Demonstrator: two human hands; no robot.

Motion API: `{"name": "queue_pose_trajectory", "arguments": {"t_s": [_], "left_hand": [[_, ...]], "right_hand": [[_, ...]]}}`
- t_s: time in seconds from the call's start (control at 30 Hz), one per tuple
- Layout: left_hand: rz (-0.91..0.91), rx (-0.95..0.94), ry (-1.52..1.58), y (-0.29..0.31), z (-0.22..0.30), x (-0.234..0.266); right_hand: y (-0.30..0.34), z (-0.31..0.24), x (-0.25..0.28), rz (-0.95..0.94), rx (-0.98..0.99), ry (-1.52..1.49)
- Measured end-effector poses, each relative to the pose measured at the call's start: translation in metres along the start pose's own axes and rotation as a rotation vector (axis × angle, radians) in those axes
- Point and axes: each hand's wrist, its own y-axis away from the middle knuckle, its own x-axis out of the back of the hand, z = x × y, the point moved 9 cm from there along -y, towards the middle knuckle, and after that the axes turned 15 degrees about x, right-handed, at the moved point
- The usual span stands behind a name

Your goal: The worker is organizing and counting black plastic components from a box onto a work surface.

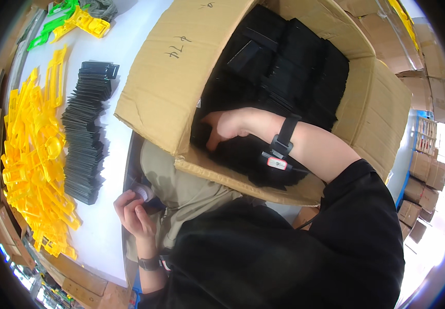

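Observation:
My right hand (226,127) reaches into a large open cardboard box (155,77), near its left inner wall. Thumb and forefinger are spread apart, with nothing visible between them; the other fingers are mostly hidden. Packed rows of thin black plastic pieces (305,56) fill much of the box, and the dark area around my hand hides detail. Lower left, by the table edge, my left hand (136,216) is raised with its fingers curled. At its fingertips is a pale, roundish thing (143,193), too unclear to name.
On the white table (96,232), a long stack of thin black pieces (84,134) stands beside a heap of yellow plastic parts (37,165). Green parts (52,28) lie at the far left. Cardboard cartons (423,170) are piled on the right.

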Motion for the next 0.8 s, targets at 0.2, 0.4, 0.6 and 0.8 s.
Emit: {"name": "queue_pose_trajectory", "arguments": {"t_s": [0.2,0.4,0.6,0.8], "left_hand": [[-0.008,-0.008,0.009,-0.004,0.003,-0.003],[-0.003,-0.017,0.011,-0.004,0.005,-0.004],[-0.005,-0.002,0.005,-0.004,0.003,-0.006],[0.007,-0.005,-0.014,-0.005,0.006,0.000]], "right_hand": [[-0.014,0.014,0.000,0.024,0.001,0.000],[-0.011,0.010,-0.008,-0.112,-0.006,-0.063],[-0.010,0.003,0.001,0.043,0.069,0.048],[-0.001,-0.008,0.007,0.156,0.135,0.189]]}}
